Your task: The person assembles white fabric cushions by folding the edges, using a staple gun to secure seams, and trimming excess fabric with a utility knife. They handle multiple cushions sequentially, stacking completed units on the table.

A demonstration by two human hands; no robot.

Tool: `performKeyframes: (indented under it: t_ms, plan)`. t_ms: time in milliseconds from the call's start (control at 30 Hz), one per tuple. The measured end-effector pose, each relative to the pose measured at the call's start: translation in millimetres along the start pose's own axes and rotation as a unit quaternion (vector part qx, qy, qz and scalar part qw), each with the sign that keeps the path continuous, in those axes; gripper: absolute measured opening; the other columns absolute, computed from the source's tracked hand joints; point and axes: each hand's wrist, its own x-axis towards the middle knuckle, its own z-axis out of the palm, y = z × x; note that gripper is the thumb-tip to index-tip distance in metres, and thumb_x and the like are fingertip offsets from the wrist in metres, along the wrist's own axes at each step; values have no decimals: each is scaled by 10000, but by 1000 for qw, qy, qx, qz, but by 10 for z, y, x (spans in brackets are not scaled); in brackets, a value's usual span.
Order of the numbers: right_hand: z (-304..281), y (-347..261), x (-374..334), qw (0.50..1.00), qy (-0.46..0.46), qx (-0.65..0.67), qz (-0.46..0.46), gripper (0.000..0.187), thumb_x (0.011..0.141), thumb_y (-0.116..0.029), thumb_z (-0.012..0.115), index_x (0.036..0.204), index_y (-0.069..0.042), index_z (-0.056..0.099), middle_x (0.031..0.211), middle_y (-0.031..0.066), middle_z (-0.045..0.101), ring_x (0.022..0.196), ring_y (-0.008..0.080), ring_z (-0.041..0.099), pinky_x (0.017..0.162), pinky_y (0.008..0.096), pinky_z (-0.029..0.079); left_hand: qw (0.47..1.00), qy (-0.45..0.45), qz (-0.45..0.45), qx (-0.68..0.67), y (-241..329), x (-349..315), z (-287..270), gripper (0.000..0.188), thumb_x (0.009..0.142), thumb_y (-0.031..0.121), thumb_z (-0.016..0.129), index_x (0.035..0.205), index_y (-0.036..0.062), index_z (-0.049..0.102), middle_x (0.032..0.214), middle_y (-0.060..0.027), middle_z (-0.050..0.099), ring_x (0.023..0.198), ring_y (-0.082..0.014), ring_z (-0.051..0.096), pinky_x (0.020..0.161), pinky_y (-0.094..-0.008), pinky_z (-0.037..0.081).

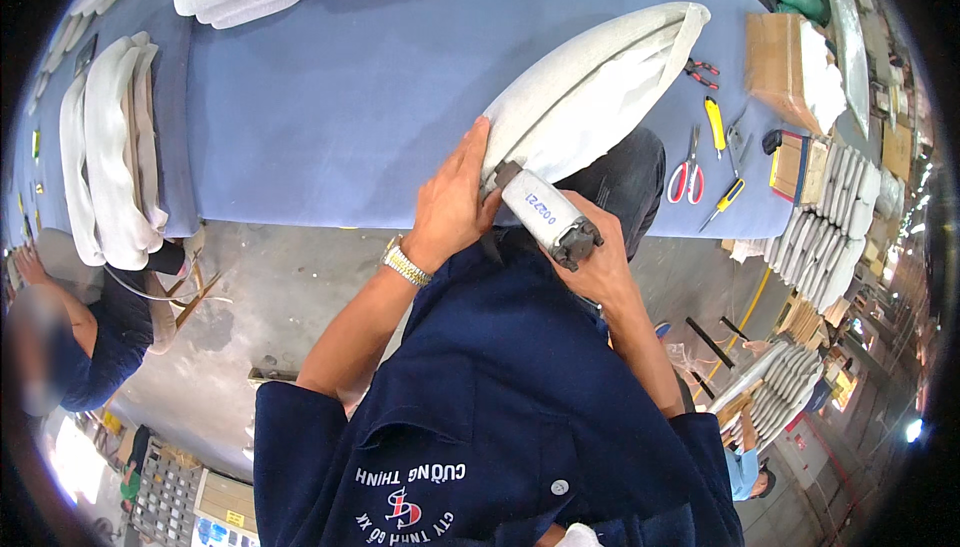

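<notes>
A curved, padded seat cushion (570,77) in pale grey fabric stands tilted at the near edge of the blue-topped table, its white underside facing right. My left hand (455,197), with a metal watch on the wrist, grips its near end, fingers along the outer side and thumb inward. My right hand (600,247) is closed round a staple gun (545,212) with a silver-grey body and dark end cap. The gun's nose is against or very close to the cushion's near end, by my left thumb. Its handle is mostly hidden.
Right on the blue table (330,127) lie red-handled pliers (703,73), scissors (688,172), a yellow cutter (714,125) and a screwdriver (724,203). A cardboard box (775,67) sits beyond. Cushions (115,147) are stacked left, near another person (75,337).
</notes>
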Motion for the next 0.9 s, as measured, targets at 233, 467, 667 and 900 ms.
performKeyframes:
  t_ms: [233,467,667,900]
  plan:
    - [-82,4,4,999,-35,11,1,478,770,-73,745,1235,-5,660,1157,192,714,1073,387,697,923,403,548,1000,-1,4,-12,64,-21,2,870,842,91,737,1571,-38,279,1560,-289,411,1401,-427,469,1097,-461,484]
    - [-54,18,30,994,-76,36,76,515,747,-93,756,1242,-13,639,1124,203,707,1070,418,674,902,441,545,996,-39,-75,-22,120,-55,51,960,775,-9,732,1602,14,245,1584,-252,401,1421,-412,454,1096,-454,489]
    - [-54,138,33,997,6,66,-28,439,763,-99,759,1180,4,668,1093,206,707,1045,411,678,876,416,548,1000,-3,10,0,78,8,38,971,773,-19,766,1602,29,262,1528,-279,463,1362,-435,513,1076,-462,489]
    - [-710,194,-320,951,242,140,129,424,763,-110,873,1130,0,693,1064,115,731,978,232,721,864,354,557,999,-1,44,19,102,-35,66,794,930,151,688,1581,-34,273,1509,-329,455,1353,-485,495,1106,-473,439]
